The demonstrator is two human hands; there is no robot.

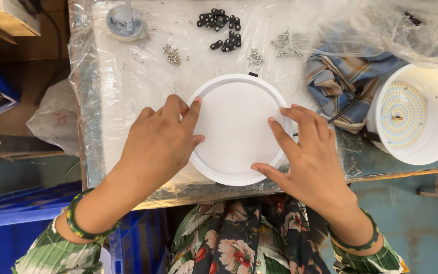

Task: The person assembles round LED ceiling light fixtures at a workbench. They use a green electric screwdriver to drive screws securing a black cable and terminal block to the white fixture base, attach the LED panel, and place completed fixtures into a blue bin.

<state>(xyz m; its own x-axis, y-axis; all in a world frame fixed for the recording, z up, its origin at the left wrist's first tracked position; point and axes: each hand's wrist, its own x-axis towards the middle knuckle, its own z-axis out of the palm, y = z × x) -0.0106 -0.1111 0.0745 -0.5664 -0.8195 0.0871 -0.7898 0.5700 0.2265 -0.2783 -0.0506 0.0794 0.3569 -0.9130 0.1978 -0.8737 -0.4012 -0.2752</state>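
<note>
A round white lamp housing with a flat white diffuser [236,122] lies face up on the plastic-covered table [128,81]. My left hand [160,139] rests on its left rim, fingers curled over the edge. Spread flat, the fingers of my right hand [305,152] press on the right rim and the diffuser. Both hands touch the lamp; neither lifts it.
A second white lamp housing [414,114] with its LED board showing stands at the right, next to a striped cloth [340,76]. Black clips [221,28] and small screw piles [172,54] lie at the back. A blue crate [6,223] sits lower left.
</note>
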